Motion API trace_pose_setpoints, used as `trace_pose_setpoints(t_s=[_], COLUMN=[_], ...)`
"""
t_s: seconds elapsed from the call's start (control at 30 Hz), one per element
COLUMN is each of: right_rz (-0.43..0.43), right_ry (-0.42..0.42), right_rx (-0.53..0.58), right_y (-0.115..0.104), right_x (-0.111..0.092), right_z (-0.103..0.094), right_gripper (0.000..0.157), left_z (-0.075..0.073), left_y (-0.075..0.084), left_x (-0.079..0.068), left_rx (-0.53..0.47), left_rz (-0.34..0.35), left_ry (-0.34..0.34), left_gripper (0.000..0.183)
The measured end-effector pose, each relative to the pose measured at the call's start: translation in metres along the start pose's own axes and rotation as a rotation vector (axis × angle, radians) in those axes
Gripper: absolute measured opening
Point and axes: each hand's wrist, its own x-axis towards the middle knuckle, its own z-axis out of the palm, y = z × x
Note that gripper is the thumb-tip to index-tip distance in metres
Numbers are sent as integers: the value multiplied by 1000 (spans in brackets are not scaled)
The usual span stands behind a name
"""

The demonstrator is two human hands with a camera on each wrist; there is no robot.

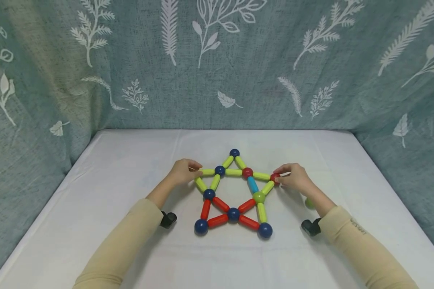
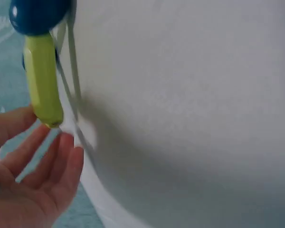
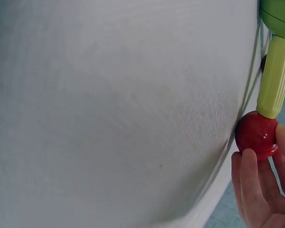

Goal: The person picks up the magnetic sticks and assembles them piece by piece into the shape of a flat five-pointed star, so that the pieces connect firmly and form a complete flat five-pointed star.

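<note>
A flat star of magnetic balls and rods lies on the table; its lower part has red rods [image 1: 218,220] and blue balls [image 1: 233,214]. At the star's left point, two yellow-green rods come together with no ball showing. My left hand [image 1: 183,171] is there, thumb and index finger at the end of a yellow-green rod [image 2: 42,78] whose other end meets a blue ball [image 2: 38,14]. At the right point my right hand [image 1: 293,176] holds a red ball [image 3: 256,133] between thumb and fingers. A yellow-green rod [image 3: 275,78] joins that ball to a green ball [image 3: 280,16].
A loose green ball [image 1: 309,203] lies beside the right forearm, partly hidden by it. Black wrist cameras [image 1: 168,219] jut from both sleeves. White cloth covers the table [image 1: 130,160], and a teal leaf-patterned curtain [image 1: 217,88] hangs behind it.
</note>
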Motion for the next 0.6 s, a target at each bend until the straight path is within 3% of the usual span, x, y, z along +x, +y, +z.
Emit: trace_pose_setpoints(t_s=[0.2, 0.37, 0.47, 0.6], right_rz=[-4, -3, -15, -38], right_ry=[1, -10, -19, -30], right_rx=[1, 13, 3, -31], right_y=[1, 2, 2, 3], right_x=[1, 2, 3, 3], right_z=[1, 1, 0, -2], right_gripper=[25, 26, 26, 27], left_z=[0, 5, 9, 15], left_y=[6, 6, 7, 8], left_x=[-25, -61, -81, -101], left_rx=[6, 2, 16, 50], left_rz=[117, 186, 189, 215], left_ry=[9, -145, -240, -283], left_gripper=[25, 22, 27, 30])
